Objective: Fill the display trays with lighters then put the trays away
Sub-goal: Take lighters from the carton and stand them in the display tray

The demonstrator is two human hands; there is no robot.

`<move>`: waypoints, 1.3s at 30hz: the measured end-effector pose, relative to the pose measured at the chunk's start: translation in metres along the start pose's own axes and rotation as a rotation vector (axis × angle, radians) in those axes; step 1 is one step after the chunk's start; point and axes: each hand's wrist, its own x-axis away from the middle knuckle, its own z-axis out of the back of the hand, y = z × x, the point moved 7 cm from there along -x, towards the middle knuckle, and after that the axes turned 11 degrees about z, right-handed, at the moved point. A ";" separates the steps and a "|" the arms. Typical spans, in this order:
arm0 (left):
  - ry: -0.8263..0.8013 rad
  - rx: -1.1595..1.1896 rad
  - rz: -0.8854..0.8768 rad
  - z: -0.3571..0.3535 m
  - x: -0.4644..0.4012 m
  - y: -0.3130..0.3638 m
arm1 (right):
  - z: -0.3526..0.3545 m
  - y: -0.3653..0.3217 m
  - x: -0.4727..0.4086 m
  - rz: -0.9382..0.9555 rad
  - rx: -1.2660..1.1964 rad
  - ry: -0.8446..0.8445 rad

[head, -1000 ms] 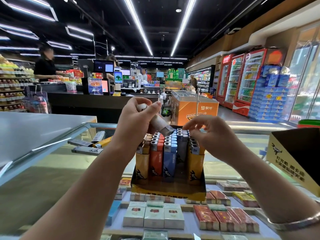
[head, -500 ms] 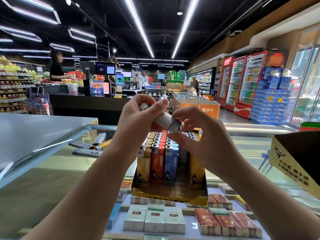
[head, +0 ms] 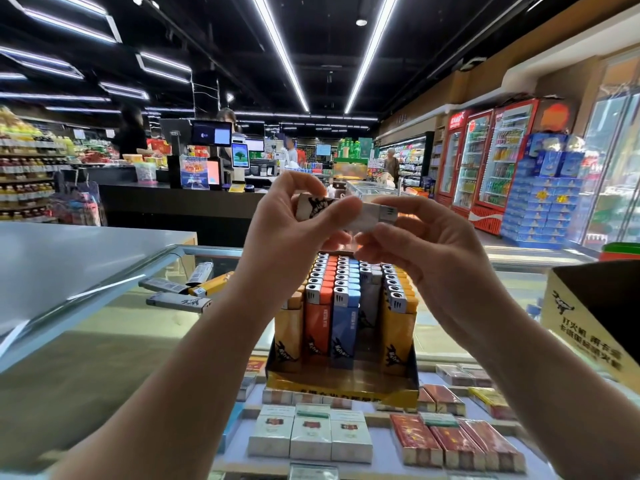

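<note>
White lighter (head: 349, 213) pinched by left hand (head: 298, 233) and right hand (head: 426, 251), above display tray (head: 341, 389) nearly full of upright lighters (head: 343, 306)

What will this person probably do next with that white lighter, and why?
Probably lower the white lighter, gripped by the left hand and right hand, upright into the display tray: its white column looks short at the front beside fuller colours.
</note>
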 end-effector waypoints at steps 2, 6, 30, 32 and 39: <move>-0.009 -0.154 0.004 0.000 -0.002 -0.003 | 0.009 -0.002 -0.002 0.022 0.037 0.066; -0.061 -0.394 0.131 0.004 -0.009 -0.021 | 0.023 -0.010 -0.005 0.084 0.236 0.131; -0.494 -0.654 0.430 -0.021 0.005 -0.058 | 0.011 0.022 -0.001 0.086 0.926 -0.233; -0.503 -0.660 0.418 -0.022 0.005 -0.058 | 0.013 0.025 -0.001 0.041 0.906 -0.216; -0.527 -0.647 0.408 -0.023 0.004 -0.058 | 0.017 0.042 0.000 -0.104 0.930 -0.187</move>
